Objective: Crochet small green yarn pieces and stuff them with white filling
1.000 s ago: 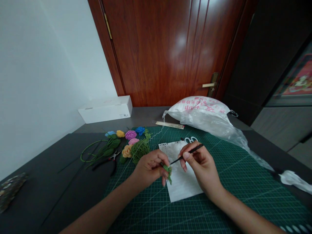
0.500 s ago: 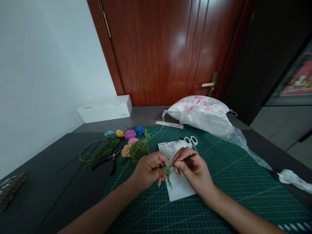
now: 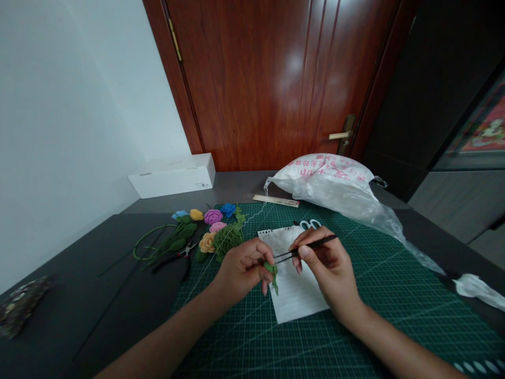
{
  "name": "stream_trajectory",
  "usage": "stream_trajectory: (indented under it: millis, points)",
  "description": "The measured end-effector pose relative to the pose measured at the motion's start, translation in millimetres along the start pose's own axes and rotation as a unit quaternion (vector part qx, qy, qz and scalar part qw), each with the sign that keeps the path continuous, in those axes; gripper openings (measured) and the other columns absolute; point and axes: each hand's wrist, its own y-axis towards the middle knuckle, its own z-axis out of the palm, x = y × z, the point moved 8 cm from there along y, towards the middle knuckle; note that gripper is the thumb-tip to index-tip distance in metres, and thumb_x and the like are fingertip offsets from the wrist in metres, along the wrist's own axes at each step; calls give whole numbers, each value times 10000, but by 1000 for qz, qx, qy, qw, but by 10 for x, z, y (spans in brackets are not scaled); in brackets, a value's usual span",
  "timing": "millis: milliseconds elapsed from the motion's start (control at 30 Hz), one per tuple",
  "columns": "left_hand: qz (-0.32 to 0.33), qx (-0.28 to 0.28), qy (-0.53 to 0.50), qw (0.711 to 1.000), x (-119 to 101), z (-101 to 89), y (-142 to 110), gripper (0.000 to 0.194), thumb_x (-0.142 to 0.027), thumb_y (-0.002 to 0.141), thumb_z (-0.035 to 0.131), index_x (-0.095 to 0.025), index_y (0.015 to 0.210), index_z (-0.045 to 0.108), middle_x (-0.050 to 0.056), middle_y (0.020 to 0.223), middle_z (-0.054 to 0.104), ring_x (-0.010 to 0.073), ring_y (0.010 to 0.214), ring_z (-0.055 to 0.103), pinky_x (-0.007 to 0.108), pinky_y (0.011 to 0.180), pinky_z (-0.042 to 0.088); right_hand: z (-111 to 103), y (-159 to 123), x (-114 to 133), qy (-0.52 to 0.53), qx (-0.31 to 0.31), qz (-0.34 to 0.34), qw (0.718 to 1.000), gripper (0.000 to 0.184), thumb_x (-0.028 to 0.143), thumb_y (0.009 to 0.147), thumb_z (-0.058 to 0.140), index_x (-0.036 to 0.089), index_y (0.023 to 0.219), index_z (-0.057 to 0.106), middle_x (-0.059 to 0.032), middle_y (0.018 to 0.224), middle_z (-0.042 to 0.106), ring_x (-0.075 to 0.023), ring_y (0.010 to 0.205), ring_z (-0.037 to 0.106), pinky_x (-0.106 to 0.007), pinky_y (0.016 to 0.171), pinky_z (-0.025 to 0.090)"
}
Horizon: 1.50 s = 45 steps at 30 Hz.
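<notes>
My left hand (image 3: 245, 268) pinches a small green crocheted piece (image 3: 272, 270), with a short end of it hanging below the fingers. In my right hand (image 3: 324, 268) is a pair of dark tweezers (image 3: 315, 244), tilted, with its two slim tips apart and pointing left at the top of the green piece. Whether the tips touch it I cannot tell. Both hands are above a sheet of paper (image 3: 294, 302) on a green cutting mat (image 3: 379, 273). Just left of my left hand lies a bundle of green yarn (image 3: 228, 241).
Crocheted flowers (image 3: 213, 216) lie at the back left, near black-handled pliers (image 3: 185, 252) and green stems (image 3: 153, 255). White-handled scissors (image 3: 310, 225) rest behind the paper. Farther back are a white box (image 3: 173, 178), a pale narrow strip (image 3: 276, 200) and a large plastic bag (image 3: 331, 176).
My right hand has moved right and slightly up, drawing the tweezers back so that their tips now show apart. My left hand still holds the green piece in nearly the same place.
</notes>
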Motion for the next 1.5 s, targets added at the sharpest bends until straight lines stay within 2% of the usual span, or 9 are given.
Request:
stream_trajectory:
  millis: [367,500,667,833,967,1133,1367,1500]
  points:
    - [11,-3,1,1000,29,19,-21,185,-72,736,711,-169,824,581,-38,651,659,87,443,617,180,422,515,7,11,-147,-4,19,67,998,201,346,931,727,213,830,616,37,643,631,-101,469,571,-239,474,486]
    - [0,-21,-4,1000,0,31,-55,268,-16,703,648,-195,864,531,-71,623,652,76,409,583,156,383,483,57,-14,-162,12,33,69,997,202,347,921,740,224,832,606,34,660,643,-106,472,580,-241,466,489]
    - [-22,-21,14,999,24,26,-67,279,9,674,576,-194,861,530,-69,586,650,74,411,566,118,353,414,112,-63,-245,49,38,70,996,192,317,906,757,221,821,615,20,729,665,-101,505,608,-221,459,506]
    - [-22,-22,0,1000,37,6,-7,291,-22,688,649,-194,888,527,-65,589,654,85,408,566,140,351,442,96,-64,-336,55,21,73,996,186,321,912,753,222,823,623,26,724,661,-101,509,600,-226,467,491]
    - [-18,-20,-49,998,69,40,14,241,-159,778,723,-185,918,528,-22,650,686,109,440,596,179,364,480,39,-43,-301,47,-14,54,997,179,317,946,718,227,829,617,45,670,650,-98,517,590,-236,529,489]
    - [-42,-36,-73,996,181,72,-19,234,-303,838,734,-168,894,551,-33,609,629,65,366,478,147,317,366,7,-33,-350,66,-24,89,994,206,350,939,727,218,819,624,55,616,635,-89,515,565,-228,561,458]
    - [-70,-48,-70,994,208,44,-43,186,-230,762,725,-168,876,591,-55,555,594,57,349,425,142,313,309,27,-8,-419,83,10,141,986,255,380,908,756,203,799,609,50,589,607,-82,481,507,-218,513,401]
    - [-93,-48,-58,993,226,27,-51,173,-203,726,726,-166,855,617,-65,527,572,51,353,399,137,329,261,61,-25,-423,87,35,136,986,245,354,929,736,209,808,580,49,626,611,-72,478,501,-204,495,392]
